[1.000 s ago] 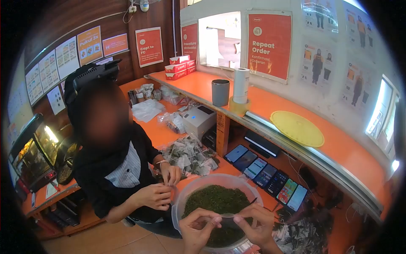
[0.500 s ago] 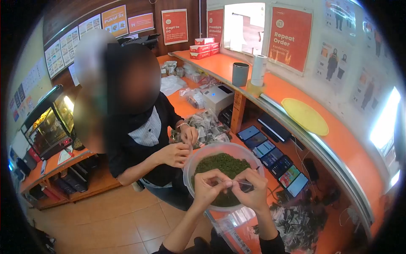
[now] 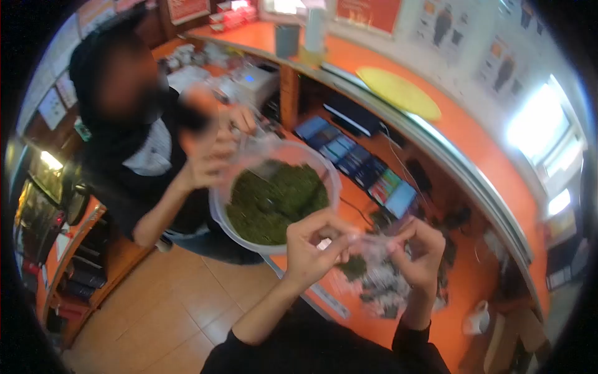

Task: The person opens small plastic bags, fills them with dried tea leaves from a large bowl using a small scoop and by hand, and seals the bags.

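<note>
My left hand (image 3: 314, 246) and my right hand (image 3: 420, 252) each pinch the top edge of a small clear plastic bag (image 3: 374, 240), stretched between them. Near the bottom of the bag shows a clump of green, finely chopped leaf (image 3: 354, 267). Below my hands, a pile of small packets (image 3: 389, 299) with dark and pale contents lies on the orange counter. Left of my hands stands a large translucent tub (image 3: 333, 165), with a mass of chopped green leaf (image 3: 274, 202) inside. Motion blur softens the bag's outline.
Across the tub, a co-worker in black (image 3: 143, 137) holds both hands near its rim. A row of phones (image 3: 361, 165) lies under the raised shelf. On that shelf are a yellow oval lid (image 3: 402, 93) and a grey cup (image 3: 286, 40). A white cup (image 3: 476, 318) sits lower right.
My hands have moved from over the tub to its right, above the packets, and have spread apart with the bag between them. My view has turned right; the co-worker's hands have risen.
</note>
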Motion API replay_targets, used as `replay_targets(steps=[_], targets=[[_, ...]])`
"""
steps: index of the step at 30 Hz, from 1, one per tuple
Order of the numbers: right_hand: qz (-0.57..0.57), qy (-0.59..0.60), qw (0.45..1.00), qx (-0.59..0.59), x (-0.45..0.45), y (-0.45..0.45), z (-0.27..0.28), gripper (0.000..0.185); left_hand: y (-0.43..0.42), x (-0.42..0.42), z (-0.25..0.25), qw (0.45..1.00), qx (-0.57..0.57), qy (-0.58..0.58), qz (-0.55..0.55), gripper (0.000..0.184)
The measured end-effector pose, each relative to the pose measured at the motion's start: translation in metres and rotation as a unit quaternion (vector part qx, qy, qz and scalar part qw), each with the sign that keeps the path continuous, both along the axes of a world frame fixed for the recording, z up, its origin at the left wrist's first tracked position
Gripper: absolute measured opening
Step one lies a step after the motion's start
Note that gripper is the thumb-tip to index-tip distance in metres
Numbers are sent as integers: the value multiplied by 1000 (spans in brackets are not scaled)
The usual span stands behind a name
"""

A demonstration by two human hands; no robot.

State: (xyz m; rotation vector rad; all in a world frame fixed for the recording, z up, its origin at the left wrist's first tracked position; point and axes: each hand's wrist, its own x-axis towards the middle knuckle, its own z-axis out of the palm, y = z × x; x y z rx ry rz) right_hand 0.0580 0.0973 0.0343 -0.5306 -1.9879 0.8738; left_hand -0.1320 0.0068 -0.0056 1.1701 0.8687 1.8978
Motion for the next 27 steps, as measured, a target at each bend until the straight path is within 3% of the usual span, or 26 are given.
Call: replay_targets(steps=[3,5,6,7,9,10,11,12,13,16,18,21,27], targets=[[-81,-16,996,-20,48,-1,-10,16,-2,18,10,994,-91,-57,-21,15],[-295,-131,943,81,69,-1,-12,19,-7,18,-6,997,-35,29,67,23],[-340,-195,901,187,66,0,-8,24,-8,11,-28,992,-35,105,56,20],[-347,-197,898,183,62,0,-13,24,-8,8,-51,993,-37,106,47,20],[-237,-190,946,109,49,7,-44,25,-9,7,-97,962,-167,214,-46,22],[-148,-199,965,89,42,14,-73,26,-10,7,-116,961,-167,215,-51,22],[-57,-205,975,70,32,24,-109,28,-11,7,-134,930,-210,298,-49,22],[-44,-236,969,59,18,29,-149,28,-12,7,-151,890,-252,377,-44,22],[-29,-267,962,49,1,28,-181,28,-14,6,-169,890,-252,377,-42,22],[-115,-269,950,109,-41,19,-218,27,-24,3,-216,847,-314,426,45,27],[-135,-291,946,-41,-53,19,-227,24,-28,1,-226,878,-236,406,89,31],[-121,-258,951,-118,-53,33,-248,24,-34,0,-222,896,-237,369,66,35],[-129,-266,946,-136,-38,45,-258,22,-40,1,-215,889,-329,317,20,38]])
